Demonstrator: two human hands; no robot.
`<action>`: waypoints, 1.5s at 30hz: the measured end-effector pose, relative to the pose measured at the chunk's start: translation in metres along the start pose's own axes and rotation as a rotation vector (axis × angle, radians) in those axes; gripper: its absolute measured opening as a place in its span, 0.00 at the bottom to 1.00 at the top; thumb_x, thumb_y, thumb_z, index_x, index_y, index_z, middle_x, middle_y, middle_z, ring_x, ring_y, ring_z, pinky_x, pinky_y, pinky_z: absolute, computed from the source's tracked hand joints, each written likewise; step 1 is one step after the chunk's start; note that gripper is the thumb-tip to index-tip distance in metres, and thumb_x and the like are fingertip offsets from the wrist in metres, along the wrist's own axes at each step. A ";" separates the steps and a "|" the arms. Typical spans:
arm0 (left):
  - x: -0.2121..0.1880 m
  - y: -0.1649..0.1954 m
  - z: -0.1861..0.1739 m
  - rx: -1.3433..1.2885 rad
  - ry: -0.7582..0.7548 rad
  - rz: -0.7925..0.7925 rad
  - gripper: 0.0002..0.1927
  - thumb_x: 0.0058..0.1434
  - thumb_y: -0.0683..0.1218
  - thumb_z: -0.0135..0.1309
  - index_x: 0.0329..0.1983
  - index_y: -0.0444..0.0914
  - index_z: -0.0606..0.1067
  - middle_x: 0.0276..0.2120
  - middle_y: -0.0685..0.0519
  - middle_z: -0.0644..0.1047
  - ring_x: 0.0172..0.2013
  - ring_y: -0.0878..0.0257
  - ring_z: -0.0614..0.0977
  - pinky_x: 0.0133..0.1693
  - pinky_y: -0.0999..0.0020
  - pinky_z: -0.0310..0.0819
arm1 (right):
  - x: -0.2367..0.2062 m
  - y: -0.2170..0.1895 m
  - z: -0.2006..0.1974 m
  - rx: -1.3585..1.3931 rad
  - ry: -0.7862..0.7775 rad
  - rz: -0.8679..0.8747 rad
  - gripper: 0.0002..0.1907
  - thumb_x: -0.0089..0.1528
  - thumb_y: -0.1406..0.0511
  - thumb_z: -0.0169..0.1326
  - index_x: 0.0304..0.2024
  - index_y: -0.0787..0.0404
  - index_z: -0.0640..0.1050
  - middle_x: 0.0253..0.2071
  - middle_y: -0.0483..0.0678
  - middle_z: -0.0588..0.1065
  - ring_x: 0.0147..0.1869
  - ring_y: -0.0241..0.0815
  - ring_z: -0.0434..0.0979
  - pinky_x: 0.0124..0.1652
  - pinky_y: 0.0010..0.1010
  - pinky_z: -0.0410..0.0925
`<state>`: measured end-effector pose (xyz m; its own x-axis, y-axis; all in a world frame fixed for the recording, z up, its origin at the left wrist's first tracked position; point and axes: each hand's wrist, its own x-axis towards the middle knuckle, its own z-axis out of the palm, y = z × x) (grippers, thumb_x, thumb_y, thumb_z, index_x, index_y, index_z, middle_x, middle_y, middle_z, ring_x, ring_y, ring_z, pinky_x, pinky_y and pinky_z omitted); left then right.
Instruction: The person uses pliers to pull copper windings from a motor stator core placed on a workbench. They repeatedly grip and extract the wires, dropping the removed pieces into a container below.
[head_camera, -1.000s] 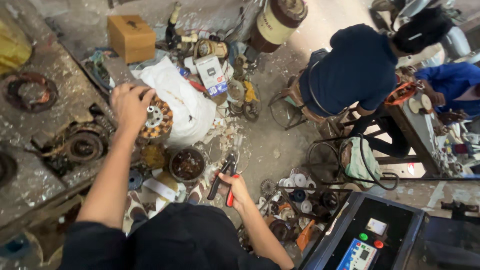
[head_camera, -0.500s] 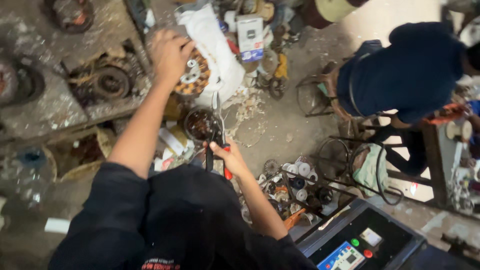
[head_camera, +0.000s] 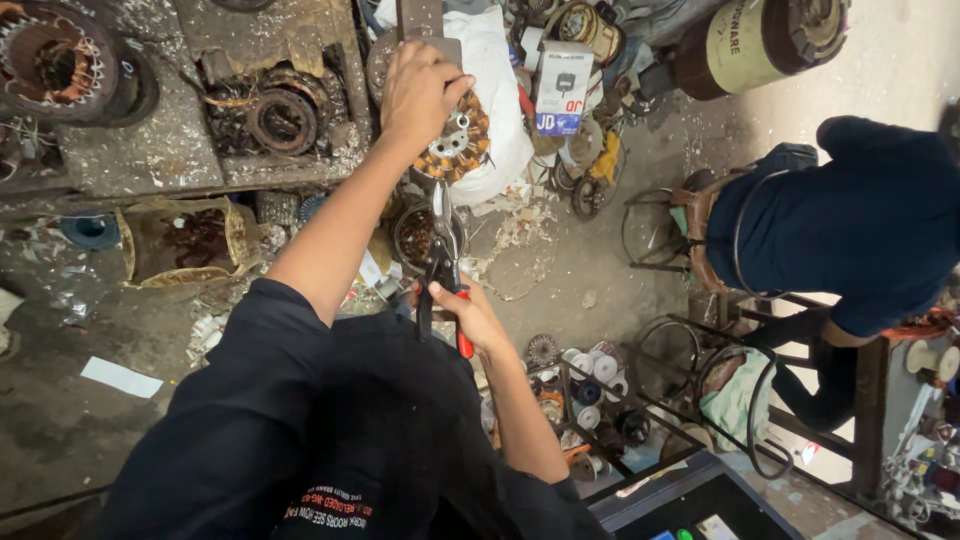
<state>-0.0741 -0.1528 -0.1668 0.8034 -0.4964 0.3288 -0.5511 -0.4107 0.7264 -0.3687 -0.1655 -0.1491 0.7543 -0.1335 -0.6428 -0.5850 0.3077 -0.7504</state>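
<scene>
My left hand (head_camera: 420, 92) reaches up and grips a round stator with copper-coloured windings (head_camera: 458, 142), which rests against a white cloth (head_camera: 497, 95). My right hand (head_camera: 468, 318) holds red-handled pliers (head_camera: 443, 262) upright, the jaws pointing up toward the stator from just below it. A dark round bowl-like part (head_camera: 416, 233) sits under the pliers.
A worn bench (head_camera: 160, 150) carries wound stators (head_camera: 283, 118) and scrap. A woven basket (head_camera: 180, 240) stands at the left. A small white box (head_camera: 562, 85) and a large drum (head_camera: 750, 45) lie ahead. Another person in dark blue (head_camera: 850, 220) sits at the right by metal stools (head_camera: 660, 225).
The view has tilted so the bench and stator sit higher. My right hand has lifted the pliers up close beneath the stator. My left hand stays on the stator.
</scene>
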 end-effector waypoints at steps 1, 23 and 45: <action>0.000 0.000 0.000 -0.006 0.014 0.011 0.13 0.65 0.54 0.61 0.38 0.40 0.86 0.41 0.48 0.79 0.52 0.47 0.72 0.59 0.54 0.62 | 0.001 0.000 0.000 0.008 -0.002 0.009 0.17 0.65 0.59 0.54 0.52 0.62 0.75 0.47 0.51 0.80 0.49 0.44 0.82 0.47 0.39 0.76; 0.000 -0.006 0.008 -0.053 0.008 0.015 0.13 0.65 0.53 0.60 0.35 0.40 0.85 0.39 0.48 0.79 0.51 0.48 0.73 0.64 0.50 0.55 | 0.036 -0.005 -0.036 0.203 -0.172 0.069 0.29 0.68 0.60 0.53 0.67 0.68 0.68 0.51 0.58 0.79 0.54 0.52 0.82 0.54 0.43 0.74; 0.002 -0.010 0.006 -0.004 0.027 0.027 0.12 0.64 0.53 0.60 0.36 0.41 0.86 0.39 0.49 0.79 0.53 0.48 0.73 0.67 0.47 0.53 | 0.043 0.002 -0.013 0.119 0.024 0.122 0.17 0.62 0.62 0.57 0.53 0.56 0.77 0.37 0.44 0.79 0.39 0.34 0.82 0.42 0.27 0.76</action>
<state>-0.0681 -0.1541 -0.1770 0.7938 -0.4866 0.3647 -0.5722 -0.3945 0.7190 -0.3412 -0.1827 -0.1797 0.6715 -0.1101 -0.7328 -0.6317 0.4318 -0.6438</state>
